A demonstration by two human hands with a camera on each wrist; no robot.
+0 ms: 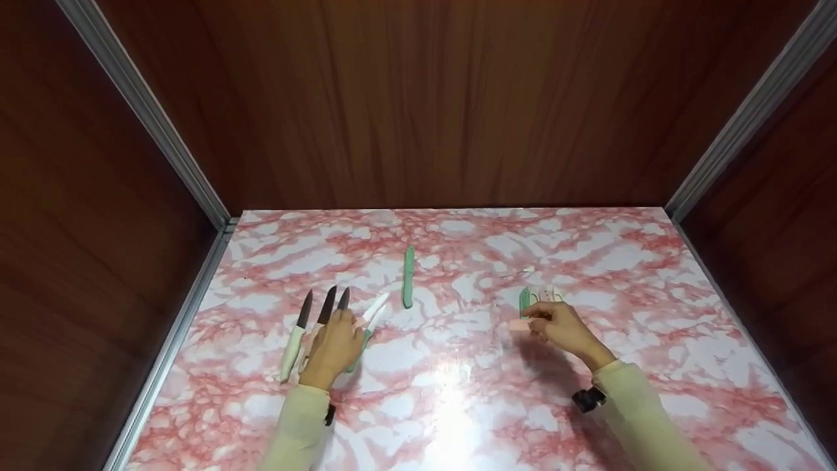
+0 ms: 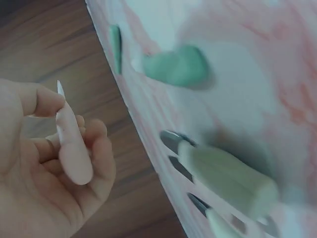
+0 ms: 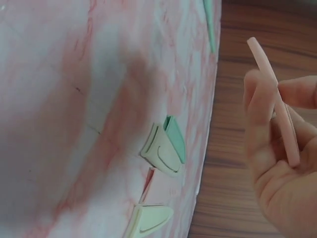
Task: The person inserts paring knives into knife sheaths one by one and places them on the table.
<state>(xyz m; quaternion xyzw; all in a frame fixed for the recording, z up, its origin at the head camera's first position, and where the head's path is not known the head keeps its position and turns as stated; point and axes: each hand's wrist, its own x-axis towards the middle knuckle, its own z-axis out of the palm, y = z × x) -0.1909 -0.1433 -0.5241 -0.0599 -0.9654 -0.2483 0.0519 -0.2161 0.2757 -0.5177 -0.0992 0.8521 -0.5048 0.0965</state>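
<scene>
Pinching bare pink knife (image 2: 75, 148) in left grip (image 1: 337, 343), beside three dark-bladed knives (image 1: 293, 350) and green-handled knife (image 1: 363, 353), all unsheathed on bench (image 1: 686, 320). Pinching apparent pink sheath (image 3: 286, 131) in right grip (image 1: 563, 328), well apart, not yet joined. Beyond, counting four loose sheaths (image 3: 163, 156), likely for those four left. Farthest, noting green knife (image 1: 408, 281), seemingly sheathed: probably one done.

knife handle (image 2: 75, 153) and sheath (image 3: 286, 130) are pink, the white tabletop (image 1: 461, 261) red-marbled.
</scene>
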